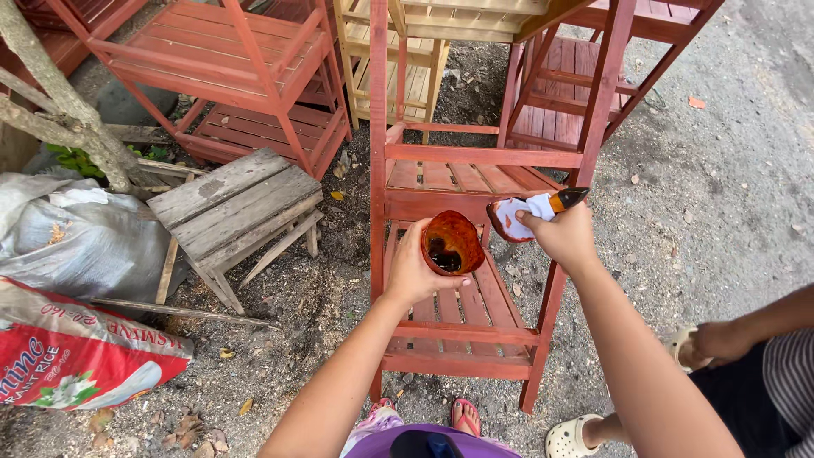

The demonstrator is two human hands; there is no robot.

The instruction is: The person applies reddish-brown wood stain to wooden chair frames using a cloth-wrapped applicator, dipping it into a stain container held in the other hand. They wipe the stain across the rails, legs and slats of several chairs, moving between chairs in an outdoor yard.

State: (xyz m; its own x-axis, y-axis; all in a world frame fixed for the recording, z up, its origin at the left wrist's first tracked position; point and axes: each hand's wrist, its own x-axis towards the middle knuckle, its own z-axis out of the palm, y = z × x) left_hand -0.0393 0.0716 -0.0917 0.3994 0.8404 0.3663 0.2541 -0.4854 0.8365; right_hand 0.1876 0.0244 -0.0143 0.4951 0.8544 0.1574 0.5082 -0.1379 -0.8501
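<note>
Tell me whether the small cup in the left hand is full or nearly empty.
Nearly empty: the cup in the left hand is tipped toward the camera, and only a small dark pool of stain lies at its bottom, with the walls just coated.

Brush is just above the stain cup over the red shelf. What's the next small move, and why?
Probably dip the brush into the cup. The right hand holds it beside the rim, the left hand tilts the cup toward it, and dark liquid pools at the bottom. Bristles sit outside the cup.

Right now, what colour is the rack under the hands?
Reddish-brown stained wood rack, head view.
</note>
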